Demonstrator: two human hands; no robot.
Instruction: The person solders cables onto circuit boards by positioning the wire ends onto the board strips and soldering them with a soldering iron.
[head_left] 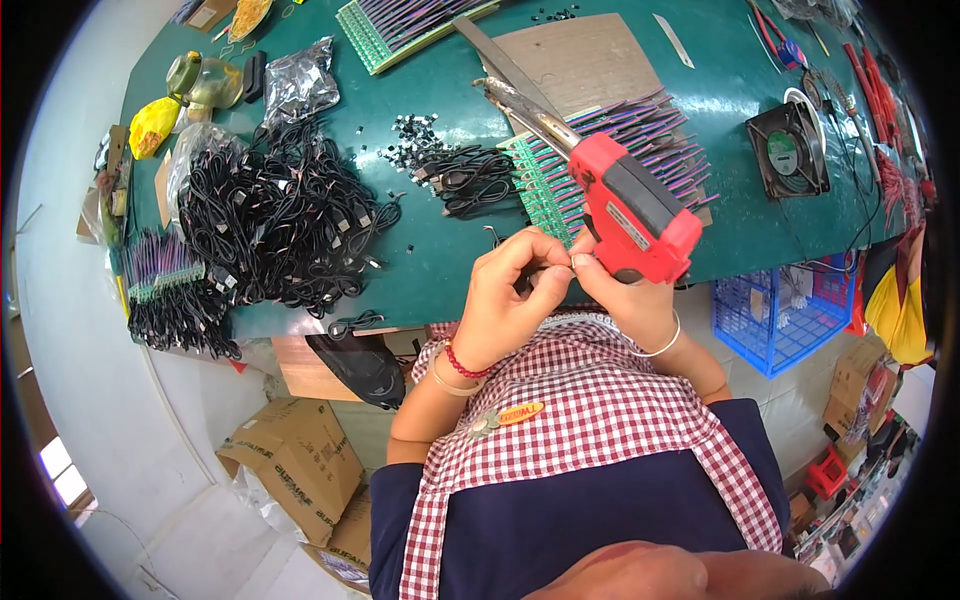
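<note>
Closely, left hand (510, 290) pinched beside right hand (638, 302), any held item unclear; red tool (622, 215) partly hides right fingers.

Between the wired panel (537, 185) and the black fan (788, 150), a lane of bare surface (725, 125) runs from the near edge toward the far edge. The red soldering gun (650, 205) obstructs the way straight ahead of the right hand (630, 290). Left of the left hand (515, 290), a gap opens at the near edge, bounded by the cable heap (270, 220) toward the left edge and a cable bundle (475, 180) farther in.
</note>
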